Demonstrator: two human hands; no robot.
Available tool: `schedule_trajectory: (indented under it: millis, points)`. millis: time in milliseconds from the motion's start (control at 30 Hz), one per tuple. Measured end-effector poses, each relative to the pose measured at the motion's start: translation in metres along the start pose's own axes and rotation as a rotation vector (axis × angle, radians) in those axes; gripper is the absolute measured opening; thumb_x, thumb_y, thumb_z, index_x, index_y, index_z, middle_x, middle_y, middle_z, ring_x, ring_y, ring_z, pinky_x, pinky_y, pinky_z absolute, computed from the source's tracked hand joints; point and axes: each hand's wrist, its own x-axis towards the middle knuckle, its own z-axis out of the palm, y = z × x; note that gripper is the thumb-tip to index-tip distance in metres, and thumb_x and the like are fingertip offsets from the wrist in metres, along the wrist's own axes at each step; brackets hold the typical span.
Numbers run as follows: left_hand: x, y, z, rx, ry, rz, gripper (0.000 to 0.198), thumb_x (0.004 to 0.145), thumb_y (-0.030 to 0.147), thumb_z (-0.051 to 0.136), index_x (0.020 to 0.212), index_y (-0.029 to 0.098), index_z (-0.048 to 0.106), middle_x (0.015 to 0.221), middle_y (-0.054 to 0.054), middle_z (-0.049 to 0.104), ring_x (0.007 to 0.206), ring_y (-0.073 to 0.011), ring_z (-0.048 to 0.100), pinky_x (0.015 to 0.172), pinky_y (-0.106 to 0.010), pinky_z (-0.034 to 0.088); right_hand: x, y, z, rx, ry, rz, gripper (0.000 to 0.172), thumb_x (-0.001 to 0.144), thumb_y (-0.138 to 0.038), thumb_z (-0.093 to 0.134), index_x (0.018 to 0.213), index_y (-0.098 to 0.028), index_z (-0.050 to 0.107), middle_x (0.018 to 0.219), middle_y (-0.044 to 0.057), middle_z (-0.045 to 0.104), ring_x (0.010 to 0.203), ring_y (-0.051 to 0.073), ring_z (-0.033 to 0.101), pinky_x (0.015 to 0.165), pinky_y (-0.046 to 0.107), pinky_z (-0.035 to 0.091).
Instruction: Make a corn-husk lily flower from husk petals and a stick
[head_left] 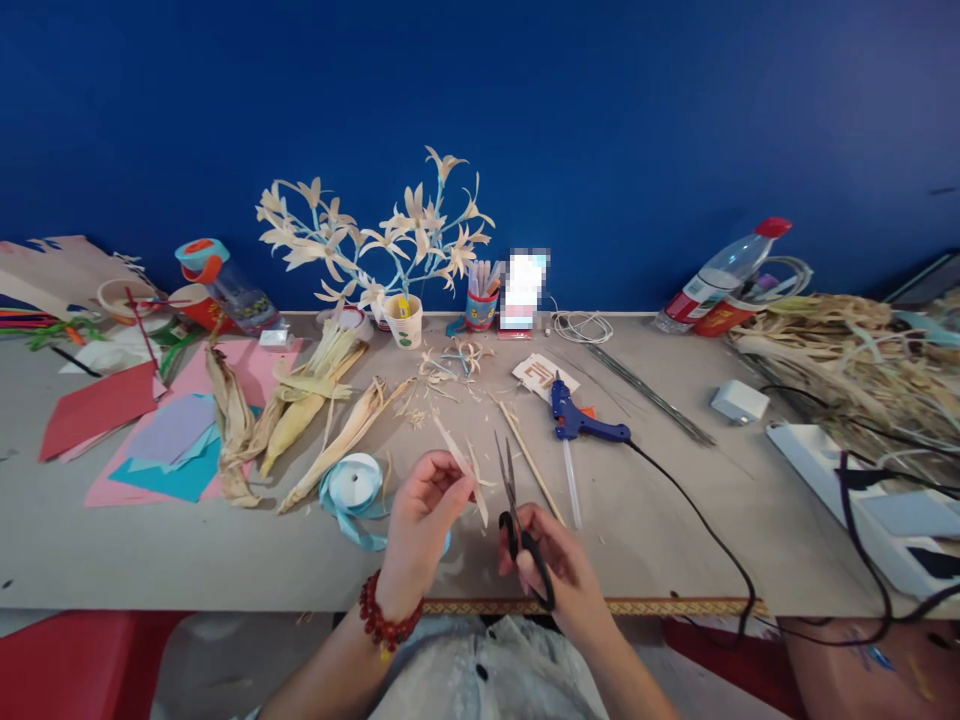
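Between the thumb and fingers of my left hand (436,500) is a thin pale strip of corn husk (452,446), pointing up and away. My right hand (551,560) holds black-handled scissors (534,552), their blades slightly parted and aimed away from me. The blades stand to the right of the strip, apart from it. Husk scraps (480,478) lie on the table just beyond my hands. A roll of light-blue ribbon (355,482) sits left of my left hand. A thin stick (529,458) and a blue glue gun (577,415) with a clear glue stick lie beyond my right hand.
White husk flowers on blue stems (405,235) stand in a paper cup (405,322) at the back. Corn husks (315,420) and coloured paper (180,450) lie left. On the right are wires (652,395), a bottle (720,285), a power strip (862,510) and dry husks (817,350).
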Motion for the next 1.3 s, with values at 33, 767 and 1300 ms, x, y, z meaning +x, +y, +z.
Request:
schedule_trajectory:
  millis: [33, 767, 1300]
  points:
    - [0.000, 0.000, 0.000, 0.021, -0.010, 0.002, 0.016, 0.078, 0.026, 0.073, 0.090, 0.018, 0.067, 0.078, -0.003, 0.065, 0.069, -0.0132, 0.058, 0.065, -0.022, 0.047, 0.000, -0.002, -0.001, -0.010, -0.019, 0.005, 0.049, 0.072, -0.065, 0.070, 0.079, -0.021, 0.050, 0.070, 0.000, 0.055, 0.055, 0.011, 0.045, 0.048, 0.022, 0.037]
    - [-0.018, 0.004, -0.003, 0.408, -0.377, 0.081, 0.033, 0.088, 0.022, 0.060, 0.120, 0.021, 0.058, 0.089, -0.007, 0.066, 0.083, -0.0194, 0.062, 0.078, -0.030, 0.049, 0.025, -0.012, 0.004, 0.203, 0.268, -0.119, 0.041, 0.062, -0.032, 0.085, 0.081, -0.022, 0.051, 0.073, -0.003, 0.059, 0.058, 0.009, 0.051, 0.051, 0.020, 0.042]
    - [-0.013, -0.004, -0.003, 0.022, -0.144, -0.053, 0.008, 0.085, 0.025, 0.066, 0.081, 0.019, 0.061, 0.077, 0.000, 0.057, 0.074, -0.0122, 0.053, 0.070, -0.022, 0.041, -0.003, 0.001, -0.008, -0.130, -0.003, -0.021, 0.045, 0.074, -0.058, 0.073, 0.079, -0.020, 0.051, 0.072, -0.001, 0.053, 0.064, 0.013, 0.047, 0.058, 0.023, 0.039]
